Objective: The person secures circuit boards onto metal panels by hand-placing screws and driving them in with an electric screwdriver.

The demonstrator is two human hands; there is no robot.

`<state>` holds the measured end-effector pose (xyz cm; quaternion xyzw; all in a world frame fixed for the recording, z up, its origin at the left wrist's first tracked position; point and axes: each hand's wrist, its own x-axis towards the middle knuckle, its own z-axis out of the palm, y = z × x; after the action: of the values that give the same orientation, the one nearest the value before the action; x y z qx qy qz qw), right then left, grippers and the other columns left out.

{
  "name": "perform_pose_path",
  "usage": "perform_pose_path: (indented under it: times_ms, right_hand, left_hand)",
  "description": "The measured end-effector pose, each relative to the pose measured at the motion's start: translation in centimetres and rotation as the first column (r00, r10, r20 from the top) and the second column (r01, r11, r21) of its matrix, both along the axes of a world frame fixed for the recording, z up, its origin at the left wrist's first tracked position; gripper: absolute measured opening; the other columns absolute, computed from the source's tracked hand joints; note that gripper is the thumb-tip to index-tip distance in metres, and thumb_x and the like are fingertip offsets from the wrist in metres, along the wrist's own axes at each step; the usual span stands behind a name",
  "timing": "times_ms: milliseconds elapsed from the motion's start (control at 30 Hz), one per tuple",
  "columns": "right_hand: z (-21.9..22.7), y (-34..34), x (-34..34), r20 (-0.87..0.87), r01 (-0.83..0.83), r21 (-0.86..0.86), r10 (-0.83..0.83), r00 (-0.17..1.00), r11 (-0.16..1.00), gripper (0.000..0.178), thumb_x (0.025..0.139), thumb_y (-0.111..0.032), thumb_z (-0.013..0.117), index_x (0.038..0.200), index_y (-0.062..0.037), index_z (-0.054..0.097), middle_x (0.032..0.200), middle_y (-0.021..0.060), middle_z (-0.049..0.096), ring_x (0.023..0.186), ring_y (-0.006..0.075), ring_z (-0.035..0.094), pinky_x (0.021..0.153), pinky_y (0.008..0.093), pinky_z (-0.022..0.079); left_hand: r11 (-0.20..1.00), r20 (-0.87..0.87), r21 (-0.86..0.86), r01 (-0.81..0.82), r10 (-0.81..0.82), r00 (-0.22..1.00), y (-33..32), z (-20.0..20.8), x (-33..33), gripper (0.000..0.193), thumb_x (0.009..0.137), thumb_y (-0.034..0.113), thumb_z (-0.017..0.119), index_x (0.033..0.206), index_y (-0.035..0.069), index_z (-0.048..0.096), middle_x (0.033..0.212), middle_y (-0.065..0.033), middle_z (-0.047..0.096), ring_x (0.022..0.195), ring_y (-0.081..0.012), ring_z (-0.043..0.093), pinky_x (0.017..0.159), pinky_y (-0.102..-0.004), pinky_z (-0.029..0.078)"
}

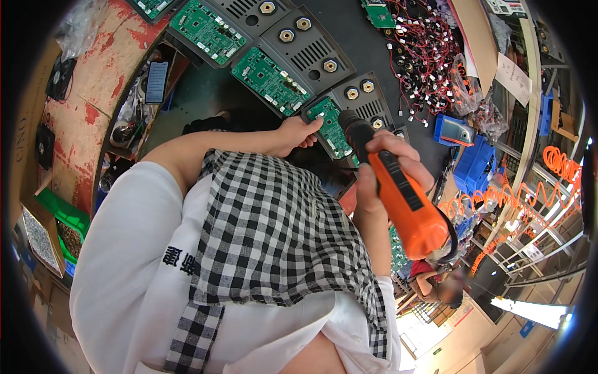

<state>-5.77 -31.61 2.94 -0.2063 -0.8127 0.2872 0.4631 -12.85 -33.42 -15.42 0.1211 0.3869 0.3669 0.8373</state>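
My left hand [299, 133] rests its fingers on the near edge of a green circuit board [334, 128], which lies on a dark grey slotted panel [367, 106] with brass terminals. My right hand [389, 167] grips an orange and black electric screwdriver [408, 209]. Its dark nose [354, 128] points down at the same board, just right of my left fingers. My white shirt and black-and-white checked apron [274, 237] fill the lower middle of the view and hide the bench edge.
More grey panels with green boards [271, 81] lie in a row toward the upper left. Red and white wire bundles [427, 56], blue bins [473, 165] and an orange coiled hose [560, 165] sit to the right. A phone [156, 81] lies at left. Another person [436, 287] sits beyond.
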Motion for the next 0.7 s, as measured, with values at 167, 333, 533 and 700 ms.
perform_pose_path:
  times_ms: [167,333,533,700]
  right_hand:
    - [0.1,0.4,-1.2,0.029,-0.032,-0.011,0.032,0.999,0.999,0.045,0.065,0.002,0.057,0.099,-0.0081,0.03,0.087,0.0169,0.049,0.068,0.0221,0.052,0.067,0.0385,0.044]
    - [-0.1,2.3,-1.1,0.001,0.051,-0.024,-0.051,0.999,0.998,0.048,0.06,0.01,0.056,0.096,-0.0063,0.029,0.082,0.0169,0.05,0.067,0.0182,0.052,0.061,0.0295,0.045]
    - [-0.4,2.9,-1.6,-0.02,-0.002,-0.076,0.0,1.0,0.997,0.05,0.06,0.008,0.059,0.099,-0.0054,0.03,0.082,0.0158,0.052,0.067,0.0176,0.052,0.06,0.027,0.045]
    - [2.2,2.7,0.2,0.071,0.384,0.058,-0.387,0.919,0.922,0.039,0.061,0.0,0.06,0.095,-0.001,0.04,0.079,0.0131,0.054,0.067,0.0169,0.052,0.063,0.028,0.045]
  left_hand:
    - [0.998,0.012,0.057,-0.039,0.038,0.999,-0.1,0.2,0.1,0.03,0.082,0.038,0.047,0.075,0.008,0.049,0.064,-0.0009,0.048,0.057,-0.0073,0.045,0.051,-0.019,0.036]
    - [0.995,-0.033,0.048,-0.085,0.087,0.996,-0.3,0.1,0.7,0.029,0.081,0.037,0.048,0.073,0.009,0.05,0.061,0.0006,0.047,0.053,-0.0069,0.044,0.047,-0.0182,0.035]
    - [0.996,-0.036,0.018,-0.088,0.089,0.995,0.0,-0.2,0.7,0.028,0.081,0.036,0.049,0.073,0.01,0.051,0.06,0.0005,0.047,0.051,-0.0069,0.044,0.045,-0.0181,0.034]
    - [0.995,-0.053,0.073,-0.061,0.065,0.996,0.7,1.2,0.3,0.031,0.078,0.035,0.052,0.066,0.007,0.051,0.058,-0.0008,0.048,0.048,-0.007,0.044,0.041,-0.0197,0.032]
